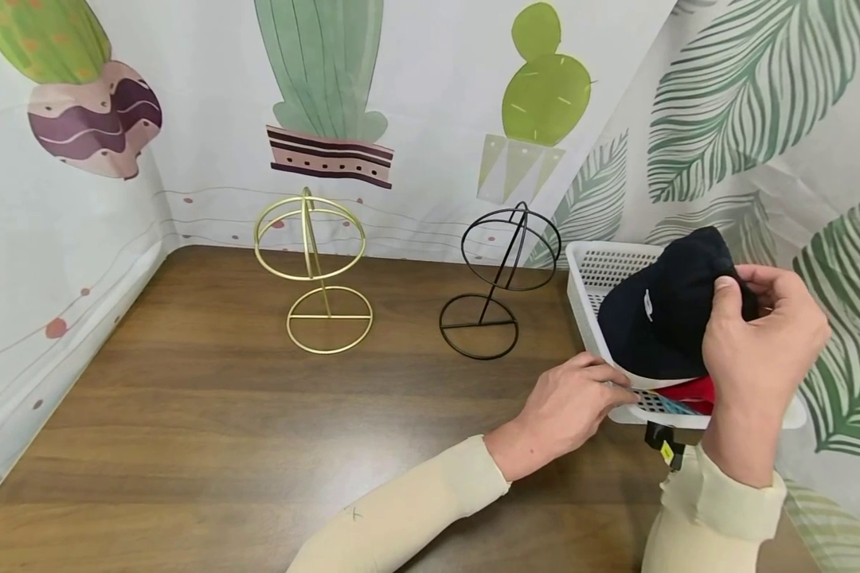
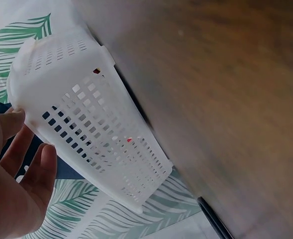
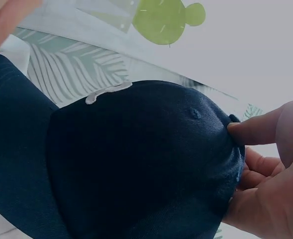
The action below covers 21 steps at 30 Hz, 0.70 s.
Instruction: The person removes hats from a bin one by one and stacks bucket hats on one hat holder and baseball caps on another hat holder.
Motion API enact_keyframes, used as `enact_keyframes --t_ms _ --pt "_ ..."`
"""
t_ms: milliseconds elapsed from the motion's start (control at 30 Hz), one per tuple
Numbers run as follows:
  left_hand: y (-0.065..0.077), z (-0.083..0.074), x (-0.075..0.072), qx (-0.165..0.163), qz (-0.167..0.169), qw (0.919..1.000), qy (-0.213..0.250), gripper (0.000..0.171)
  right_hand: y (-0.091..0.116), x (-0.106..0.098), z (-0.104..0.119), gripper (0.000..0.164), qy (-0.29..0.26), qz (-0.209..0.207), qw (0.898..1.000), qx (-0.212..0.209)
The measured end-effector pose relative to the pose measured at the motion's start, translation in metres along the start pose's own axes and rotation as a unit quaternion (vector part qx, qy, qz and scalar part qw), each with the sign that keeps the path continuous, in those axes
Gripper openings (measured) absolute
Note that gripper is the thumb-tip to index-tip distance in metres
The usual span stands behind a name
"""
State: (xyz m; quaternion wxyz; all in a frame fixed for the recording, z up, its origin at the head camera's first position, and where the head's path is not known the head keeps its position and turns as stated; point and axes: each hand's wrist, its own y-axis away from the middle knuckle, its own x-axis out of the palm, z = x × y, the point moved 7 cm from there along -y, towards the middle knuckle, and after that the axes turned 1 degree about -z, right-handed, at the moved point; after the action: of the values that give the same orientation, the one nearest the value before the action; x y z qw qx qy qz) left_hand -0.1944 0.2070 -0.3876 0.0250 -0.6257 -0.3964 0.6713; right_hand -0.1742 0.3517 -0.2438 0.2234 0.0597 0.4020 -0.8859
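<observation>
A dark navy baseball cap [image 1: 670, 306] with a small white mark is tilted over a white perforated basket [image 1: 580, 290], its brim down toward the near left. My right hand [image 1: 767, 334] pinches the back of the cap's crown, thumb on the near side, also plain in the right wrist view. At the basket's left rim, my left hand [image 1: 569, 406] has loosely bent fingers touching the edge beside the brim. The left wrist view has those fingers [image 2: 48, 154] against the basket's perforated side [image 2: 86, 124]. Red cloth [image 1: 691, 391] and something blue lie inside the basket.
A gold wire hat stand [image 1: 330, 318] stands at the back of the wooden table [image 1: 258, 461]. A black wire hat stand [image 1: 480, 325] is to its right, near the basket. Printed cloth [image 1: 437, 95] hangs behind and along both sides.
</observation>
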Motion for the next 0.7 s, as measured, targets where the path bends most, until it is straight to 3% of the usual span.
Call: enact_keyframes --t_ms 500,700 --pt "0.000 0.004 -0.003 -0.016 -0.003 0.9999 0.003 0.028 0.003 -0.017 0.011 0.015 -0.046 -0.037 0.998 0.020" --pt "0.003 0.008 -0.013 -0.018 -0.007 0.9997 0.013 0.019 0.005 -0.022 0.017 0.015 -0.077 -0.043 0.995 0.036"
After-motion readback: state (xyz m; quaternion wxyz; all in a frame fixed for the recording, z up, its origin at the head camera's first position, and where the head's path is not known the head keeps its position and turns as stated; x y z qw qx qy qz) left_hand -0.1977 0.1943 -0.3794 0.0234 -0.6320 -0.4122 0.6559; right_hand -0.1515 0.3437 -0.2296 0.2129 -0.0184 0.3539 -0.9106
